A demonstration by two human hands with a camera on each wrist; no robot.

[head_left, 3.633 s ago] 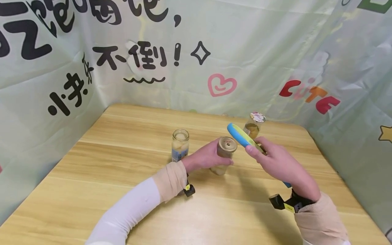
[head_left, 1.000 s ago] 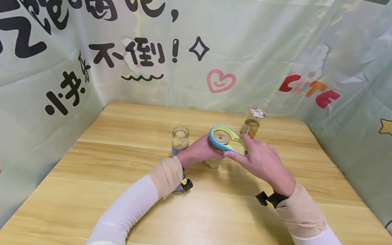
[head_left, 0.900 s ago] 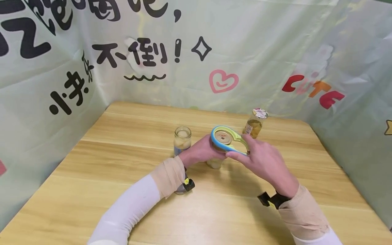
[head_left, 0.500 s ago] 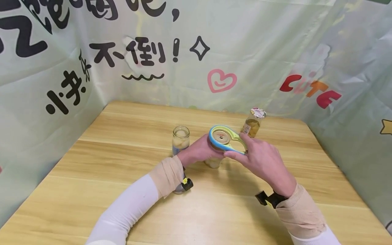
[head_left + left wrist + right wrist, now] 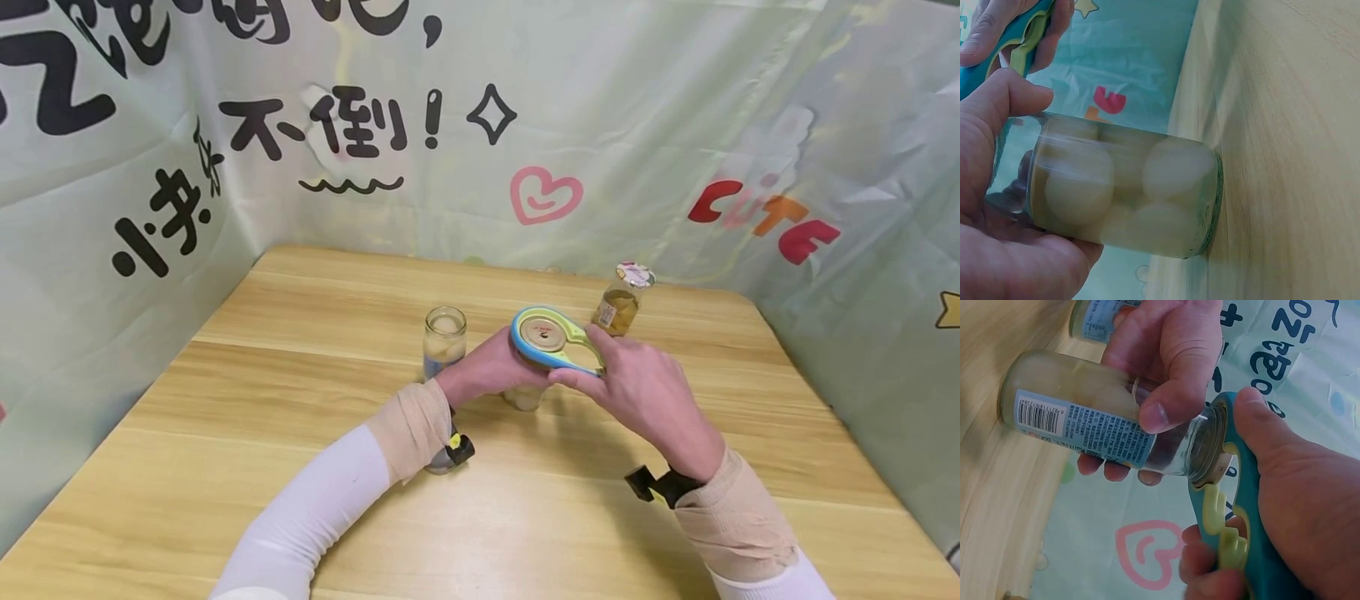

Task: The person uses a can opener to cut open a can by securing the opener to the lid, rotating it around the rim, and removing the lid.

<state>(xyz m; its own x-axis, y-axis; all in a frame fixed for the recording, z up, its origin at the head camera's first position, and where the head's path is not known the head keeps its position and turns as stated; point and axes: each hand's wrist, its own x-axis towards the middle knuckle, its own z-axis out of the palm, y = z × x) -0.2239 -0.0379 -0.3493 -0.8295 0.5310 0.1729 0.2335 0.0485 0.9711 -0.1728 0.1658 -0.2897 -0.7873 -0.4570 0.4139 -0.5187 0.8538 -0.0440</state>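
In the head view a glass jar (image 5: 522, 398) with a gold lid (image 5: 543, 333) stands at the middle of the table. My left hand (image 5: 487, 367) grips it round its upper part, as the left wrist view shows from the jar's side (image 5: 1122, 187). Pale round pieces sit in cloudy liquid inside. A blue-and-green jar opener (image 5: 553, 361) encircles the lid, and my right hand (image 5: 648, 396) grips its handles. The right wrist view shows the opener (image 5: 1254, 512) at the jar's rim, above a blue barcode label (image 5: 1079, 425).
A lidless jar (image 5: 445, 337) with a blue label stands left of the gripped jar, partly behind my left wrist. Behind my right hand is a jar with a patterned lid (image 5: 618, 310). Under the left wrist, a greyish base (image 5: 441, 463) of something mostly hidden shows. Printed cloth (image 5: 450, 217) surrounds the table.
Since the oldest frame my right hand has brought the opener leftward from beside the jar to round its lid. Over the last second the hands hold their place; the opener's handles seem slightly closer together.
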